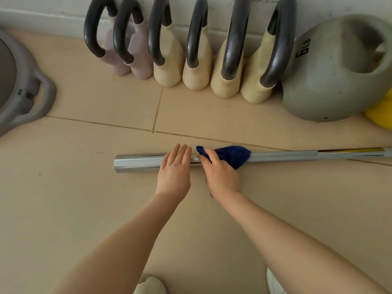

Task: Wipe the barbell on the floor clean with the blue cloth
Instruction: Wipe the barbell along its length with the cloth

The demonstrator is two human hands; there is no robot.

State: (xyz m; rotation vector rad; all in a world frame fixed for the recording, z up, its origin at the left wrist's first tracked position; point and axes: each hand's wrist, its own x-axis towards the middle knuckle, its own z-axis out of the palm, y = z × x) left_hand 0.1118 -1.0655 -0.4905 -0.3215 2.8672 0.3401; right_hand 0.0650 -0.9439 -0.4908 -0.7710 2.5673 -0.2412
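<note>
A chrome barbell (137, 162) lies across the tiled floor, its left end near the middle of the view and its thinner shaft running off the right edge. My left hand (175, 169) rests flat on the thick sleeve with straight fingers. Just to its right, my right hand (218, 172) grips a dark blue cloth (232, 155) bunched over the bar. The cloth covers the bar's top and front there, and part of it is hidden under my fingers.
Several handled weights (167, 60), pink and cream, stand in a row against the far wall. A grey 6 LB kettlebell (331, 81) sits at the right with a yellow object (381, 115) behind it. A grey disc-shaped item (25, 98) lies at the left. My shoes (150, 285) show below.
</note>
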